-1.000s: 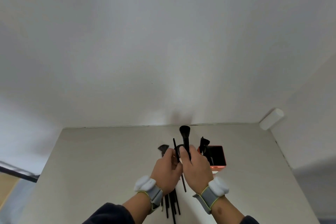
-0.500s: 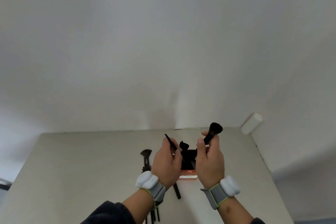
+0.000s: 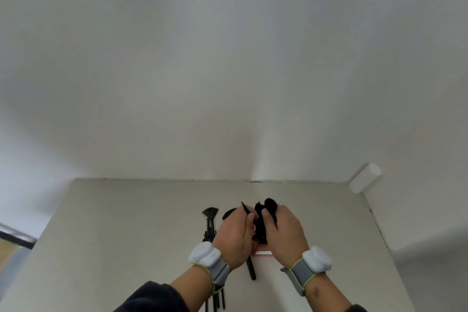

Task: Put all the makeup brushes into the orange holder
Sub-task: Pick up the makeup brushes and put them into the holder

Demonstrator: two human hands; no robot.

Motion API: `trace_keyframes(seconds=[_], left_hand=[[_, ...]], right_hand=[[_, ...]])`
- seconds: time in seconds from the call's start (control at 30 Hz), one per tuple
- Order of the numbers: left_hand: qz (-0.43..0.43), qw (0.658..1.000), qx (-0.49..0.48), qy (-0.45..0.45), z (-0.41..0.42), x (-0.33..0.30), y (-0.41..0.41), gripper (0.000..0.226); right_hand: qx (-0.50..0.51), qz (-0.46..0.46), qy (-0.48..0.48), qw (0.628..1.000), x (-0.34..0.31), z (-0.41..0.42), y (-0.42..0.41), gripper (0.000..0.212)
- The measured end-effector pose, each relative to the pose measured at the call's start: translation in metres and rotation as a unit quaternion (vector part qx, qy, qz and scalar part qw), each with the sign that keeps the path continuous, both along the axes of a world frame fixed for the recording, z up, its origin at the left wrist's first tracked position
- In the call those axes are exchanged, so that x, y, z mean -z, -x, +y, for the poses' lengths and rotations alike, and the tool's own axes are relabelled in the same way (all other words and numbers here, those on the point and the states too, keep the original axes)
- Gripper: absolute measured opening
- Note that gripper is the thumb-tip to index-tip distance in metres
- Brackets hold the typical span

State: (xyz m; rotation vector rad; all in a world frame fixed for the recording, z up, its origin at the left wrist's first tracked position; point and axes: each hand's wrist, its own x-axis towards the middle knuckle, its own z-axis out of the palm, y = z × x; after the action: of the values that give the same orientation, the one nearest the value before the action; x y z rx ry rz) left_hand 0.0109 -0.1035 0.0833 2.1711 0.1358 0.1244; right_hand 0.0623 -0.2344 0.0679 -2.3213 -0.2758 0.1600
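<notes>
the counter [image 3: 126, 235] is carrying everything, butted against a pale wall so nothing can roll off the far edge. the orange holder [image 3: 263, 253] is standing near the middle of it, mostly hidden between the two hands, with only a strip of its near rim showing; its dark mouth is already bristling with brush heads.

the right hand [image 3: 285, 233] is curling its fingers [image 3: 268, 213] round a fluffy-headed brush [image 3: 270, 202], head up, right over the holder, apparently so the handle can drop in. the left hand [image 3: 234, 235] is pinching a thin brush [image 3: 245, 206], tip pointing away, probably next in turn.

a loose bunch of brushes [image 3: 210, 227], a fan brush [image 3: 210, 212] on top, is lying just left of the holder within easy reach. one dark handle [image 3: 251, 270] is poking out below the left hand.
</notes>
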Motion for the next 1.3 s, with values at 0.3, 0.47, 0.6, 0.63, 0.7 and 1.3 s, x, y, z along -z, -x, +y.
trace_keyframes(seconds=[0.3,0.47,0.6,0.63,0.7,1.3], left_hand=[[0.008,1.000,-0.010,0.022,0.000,0.002,-0.005,0.004],[-0.014,1.000,0.003,-0.005,0.000,0.003,-0.007,0.026],[-0.039,0.997,0.010,-0.058,0.001,0.007,-0.009,0.019],[-0.040,0.997,0.008,-0.060,0.001,0.008,-0.009,0.014],[-0.040,0.998,-0.003,-0.056,0.001,0.009,-0.007,0.009],[-0.005,0.998,0.012,-0.069,-0.001,0.012,0.008,0.013]], right_hand=[[0.005,0.000,-0.016,1.000,-0.003,-0.005,0.002,0.025],[-0.002,-0.034,0.029,0.999,0.003,-0.006,0.000,0.018],[-0.007,-0.024,0.035,0.999,0.000,-0.008,0.002,0.017],[-0.004,-0.019,0.033,0.999,-0.002,-0.008,0.002,0.017],[0.003,-0.012,0.033,0.999,-0.005,-0.007,0.004,0.018],[0.003,-0.056,-0.019,0.998,-0.017,-0.006,0.019,0.017]])
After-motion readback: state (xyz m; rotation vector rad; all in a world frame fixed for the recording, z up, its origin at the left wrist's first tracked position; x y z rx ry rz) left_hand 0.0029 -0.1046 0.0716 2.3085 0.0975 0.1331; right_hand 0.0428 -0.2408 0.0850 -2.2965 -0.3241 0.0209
